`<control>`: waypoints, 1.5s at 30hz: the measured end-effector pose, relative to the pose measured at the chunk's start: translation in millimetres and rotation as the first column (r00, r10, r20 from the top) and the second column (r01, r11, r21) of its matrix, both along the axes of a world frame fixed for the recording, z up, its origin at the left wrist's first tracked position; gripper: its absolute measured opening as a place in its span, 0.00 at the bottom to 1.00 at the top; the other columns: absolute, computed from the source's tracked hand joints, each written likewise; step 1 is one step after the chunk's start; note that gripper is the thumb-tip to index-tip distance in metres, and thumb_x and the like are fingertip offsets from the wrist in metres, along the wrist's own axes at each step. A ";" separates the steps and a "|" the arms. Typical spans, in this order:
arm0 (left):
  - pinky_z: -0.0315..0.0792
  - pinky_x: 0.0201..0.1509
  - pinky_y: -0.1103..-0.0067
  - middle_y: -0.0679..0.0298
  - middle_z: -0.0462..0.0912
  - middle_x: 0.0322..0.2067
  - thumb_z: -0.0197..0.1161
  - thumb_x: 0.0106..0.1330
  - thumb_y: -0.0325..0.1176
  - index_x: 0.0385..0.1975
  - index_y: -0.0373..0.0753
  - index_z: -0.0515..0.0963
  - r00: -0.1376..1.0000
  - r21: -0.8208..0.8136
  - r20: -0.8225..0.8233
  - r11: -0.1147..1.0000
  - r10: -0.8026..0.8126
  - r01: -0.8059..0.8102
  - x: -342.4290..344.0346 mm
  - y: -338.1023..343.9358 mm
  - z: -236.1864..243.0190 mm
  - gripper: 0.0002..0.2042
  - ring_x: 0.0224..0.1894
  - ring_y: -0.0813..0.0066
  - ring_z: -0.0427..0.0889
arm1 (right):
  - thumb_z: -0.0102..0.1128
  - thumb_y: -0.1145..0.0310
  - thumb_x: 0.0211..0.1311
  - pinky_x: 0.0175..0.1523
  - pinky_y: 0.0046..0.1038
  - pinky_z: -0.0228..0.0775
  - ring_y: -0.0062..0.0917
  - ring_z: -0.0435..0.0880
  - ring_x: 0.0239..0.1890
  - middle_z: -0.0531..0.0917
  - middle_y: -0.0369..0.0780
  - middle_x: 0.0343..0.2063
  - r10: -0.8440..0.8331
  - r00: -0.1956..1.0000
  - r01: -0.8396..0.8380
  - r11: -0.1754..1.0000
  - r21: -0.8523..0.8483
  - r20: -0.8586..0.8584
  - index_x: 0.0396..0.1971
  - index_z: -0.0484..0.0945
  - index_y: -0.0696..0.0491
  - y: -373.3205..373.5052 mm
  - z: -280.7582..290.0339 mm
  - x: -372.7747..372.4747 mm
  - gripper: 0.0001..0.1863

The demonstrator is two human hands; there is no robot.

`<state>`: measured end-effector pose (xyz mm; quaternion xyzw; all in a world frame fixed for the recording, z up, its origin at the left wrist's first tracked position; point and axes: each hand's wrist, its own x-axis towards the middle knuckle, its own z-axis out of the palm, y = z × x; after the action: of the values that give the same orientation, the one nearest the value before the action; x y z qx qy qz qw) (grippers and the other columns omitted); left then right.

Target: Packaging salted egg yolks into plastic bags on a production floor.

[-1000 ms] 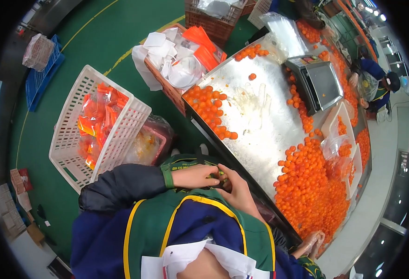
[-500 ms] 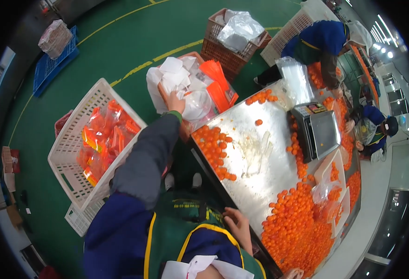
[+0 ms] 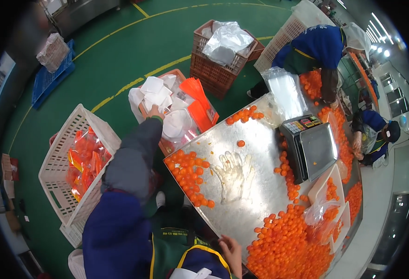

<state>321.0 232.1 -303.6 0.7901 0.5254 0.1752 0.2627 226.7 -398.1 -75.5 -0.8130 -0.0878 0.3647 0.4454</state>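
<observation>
My left hand (image 3: 155, 113), at the end of a grey-sleeved arm, reaches into a reddish crate (image 3: 165, 148) beside the table. Its extended fingers touch the stack of white sheets or bags (image 3: 154, 90); the fingertips are partly hidden. Flat orange bags (image 3: 199, 110) lie in the same crate, with clear plastic packaging. My right hand (image 3: 232, 253) rests near the table's front edge, its fingers loosely bent and apart, holding nothing I can see. A pair of pale, thin gloves (image 3: 232, 176) lies on the metal table (image 3: 255, 165), between groups of small round orange fruits (image 3: 290, 242).
A white crate (image 3: 57, 179) of filled orange bags (image 3: 85, 158) stands at left. On the table are a scale (image 3: 309, 149), clear plastic bags (image 3: 286, 93) and white trays (image 3: 321, 188). Stacked crates (image 3: 216, 69) stand behind. Two people (image 3: 316, 46) work at the far right.
The view has shifted, so the table and crates appear lower and farther left. My left hand stays at the crate, now at the white stack. My right hand stays near the table edge.
</observation>
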 end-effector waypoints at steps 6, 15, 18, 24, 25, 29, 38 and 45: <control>0.79 0.49 0.68 0.53 0.80 0.44 0.67 0.56 0.19 0.58 0.34 0.68 0.768 -0.585 0.632 0.715 0.106 0.382 -4.2 -41.0 237.6 0.27 0.49 0.64 0.81 | 0.63 0.73 0.63 0.44 0.27 0.76 0.27 0.86 0.37 0.86 0.44 0.36 0.107 0.979 -0.126 0.987 0.102 0.176 0.47 0.80 0.58 31.0 -7.8 69.5 0.13; 0.73 0.62 0.69 0.52 0.75 0.57 0.65 0.62 0.24 0.68 0.33 0.58 0.510 -0.382 0.850 0.515 -0.131 0.768 -106.6 -145.8 444.6 0.34 0.56 0.64 0.79 | 0.65 0.78 0.55 0.53 0.30 0.72 0.33 0.81 0.48 0.82 0.44 0.45 -0.083 0.787 -0.344 0.764 0.546 0.612 0.59 0.73 0.57 190.0 107.5 103.2 0.29; 0.73 0.61 0.72 0.53 0.76 0.56 0.71 0.56 0.26 0.70 0.33 0.55 0.464 -0.383 0.872 0.374 -0.156 0.845 -116.4 -203.7 463.4 0.41 0.56 0.66 0.80 | 0.67 0.75 0.54 0.52 0.34 0.72 0.38 0.80 0.47 0.82 0.47 0.44 -0.241 0.575 -0.327 0.808 0.491 0.781 0.56 0.73 0.59 198.8 126.0 80.2 0.27; 0.72 0.59 0.78 0.57 0.75 0.57 0.70 0.54 0.20 0.71 0.33 0.54 0.392 -0.461 0.880 -0.281 -0.268 0.842 -168.6 -221.8 444.8 0.43 0.54 0.73 0.78 | 0.69 0.73 0.54 0.53 0.30 0.71 0.34 0.83 0.47 0.84 0.44 0.43 0.108 0.951 -0.278 0.709 0.648 0.290 0.41 0.81 0.60 127.3 100.9 17.9 0.14; 0.72 0.59 0.78 0.57 0.75 0.57 0.70 0.54 0.20 0.71 0.33 0.54 0.391 -0.463 0.880 -0.301 -0.269 0.834 -163.1 -214.4 426.2 0.43 0.54 0.73 0.78 | 0.69 0.74 0.55 0.54 0.29 0.71 0.31 0.83 0.47 0.84 0.43 0.44 0.056 0.992 -0.121 0.723 0.680 0.117 0.42 0.82 0.60 111.2 103.5 1.4 0.14; 0.71 0.55 0.78 0.55 0.77 0.52 0.67 0.64 0.27 0.69 0.35 0.57 0.452 -0.436 0.849 0.120 -0.273 0.892 -130.6 -221.8 315.1 0.35 0.49 0.74 0.78 | 0.66 0.73 0.59 0.57 0.31 0.73 0.29 0.82 0.50 0.82 0.44 0.49 -0.374 0.870 0.486 0.530 0.695 -0.322 0.53 0.76 0.63 80.4 108.9 -56.9 0.22; 0.64 0.63 0.64 0.60 0.71 0.63 0.36 0.74 0.64 0.69 0.42 0.60 0.711 -0.738 0.645 -0.473 -0.282 0.482 -155.8 -336.4 275.9 0.35 0.62 0.64 0.71 | 0.63 0.69 0.65 0.59 0.37 0.74 0.29 0.81 0.53 0.80 0.42 0.52 -0.415 0.614 0.725 -0.038 0.687 -0.671 0.59 0.70 0.60 74.2 116.7 -148.7 0.24; 0.63 0.69 0.59 0.55 0.73 0.61 0.44 0.74 0.53 0.63 0.39 0.67 0.785 -0.593 0.565 -0.787 -0.255 0.171 -193.5 -433.0 298.0 0.27 0.62 0.55 0.72 | 0.67 0.65 0.61 0.57 0.30 0.71 0.28 0.81 0.50 0.80 0.43 0.51 -0.898 0.438 0.673 0.294 0.678 -0.046 0.55 0.75 0.60 44.6 118.3 -230.5 0.24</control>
<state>127.6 -200.9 -5.6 0.2002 0.0739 -0.5134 0.8312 -3.9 -353.5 42.8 -0.6034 0.1428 -0.1069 0.7772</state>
